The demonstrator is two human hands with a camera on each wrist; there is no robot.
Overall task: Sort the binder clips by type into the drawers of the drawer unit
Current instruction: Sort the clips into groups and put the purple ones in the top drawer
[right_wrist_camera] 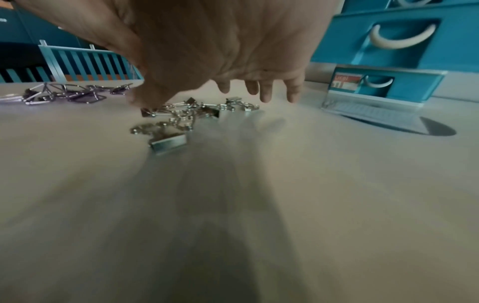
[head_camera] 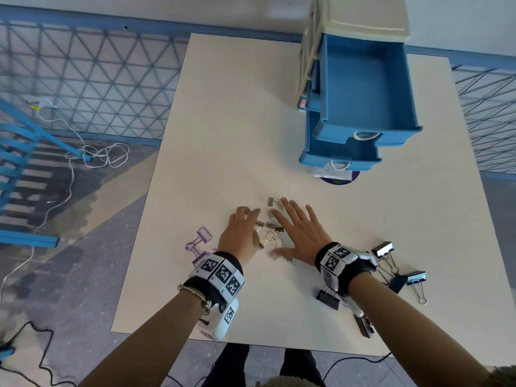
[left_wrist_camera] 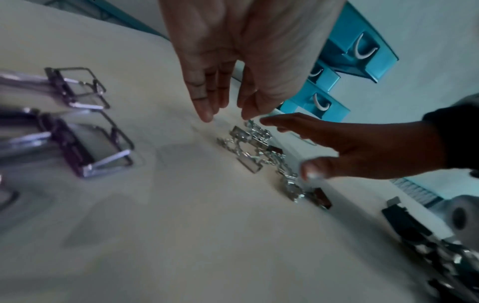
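Several small silver binder clips (head_camera: 272, 236) (left_wrist_camera: 255, 147) (right_wrist_camera: 186, 116) lie in a loose pile at the middle of the white table. My left hand (head_camera: 241, 229) (left_wrist_camera: 225, 114) hovers at the pile's left side, fingers straight and pointing down, holding nothing. On the pile's right my right hand (head_camera: 296, 227) (right_wrist_camera: 233, 90) spreads flat just above the clips, fingers splayed. Purple clips (head_camera: 199, 243) (left_wrist_camera: 85, 127) lie left of my left wrist. Black clips (head_camera: 391, 263) lie around my right wrist. The blue drawer unit (head_camera: 360, 88) stands at the back right with its top two drawers pulled out.
The table's front edge (head_camera: 251, 342) runs just behind my forearms. A purple disc (head_camera: 339, 178) lies under the drawer unit's front. A blue railing (right_wrist_camera: 85, 59) and cables on the floor are off the table's left side.
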